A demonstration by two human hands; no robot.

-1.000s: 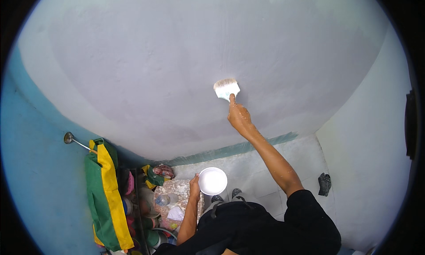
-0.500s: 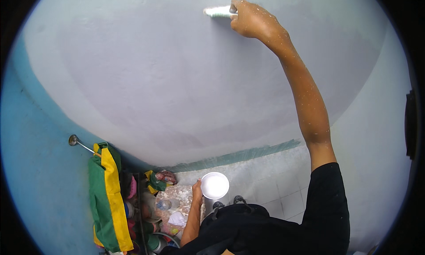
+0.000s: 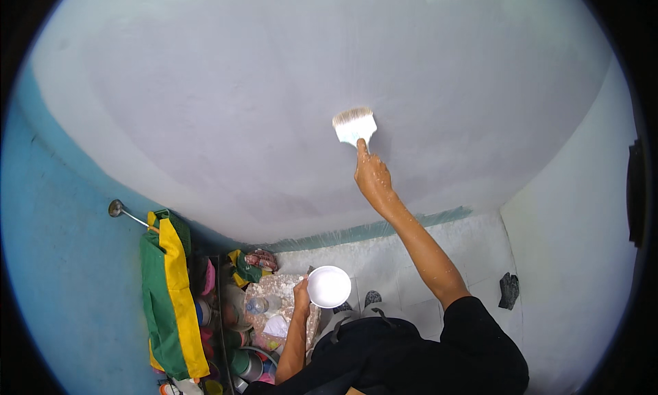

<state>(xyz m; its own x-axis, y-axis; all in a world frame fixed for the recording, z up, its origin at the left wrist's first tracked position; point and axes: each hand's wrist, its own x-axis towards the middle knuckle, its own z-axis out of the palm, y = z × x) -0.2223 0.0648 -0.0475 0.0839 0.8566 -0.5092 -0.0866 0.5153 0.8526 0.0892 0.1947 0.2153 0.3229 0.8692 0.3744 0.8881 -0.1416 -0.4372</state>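
Paintbrush [image 3: 355, 126]: wide, flat, white-coated bristles fanned upward, pressed against the pale grey wall [image 3: 260, 100] just right of frame centre, upper half. Its handle is gripped in the right hand [image 3: 372, 177], directly below the bristles.

Bowl [image 3: 329, 286]: round, white, open side toward the camera, held at its left rim by the left hand [image 3: 301, 297], lower centre of frame.

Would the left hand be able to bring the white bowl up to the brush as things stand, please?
Probably yes. The left hand holds the white bowl low by the body, and the right hand holds the brush against the wall. Nothing shows in the open space between them.
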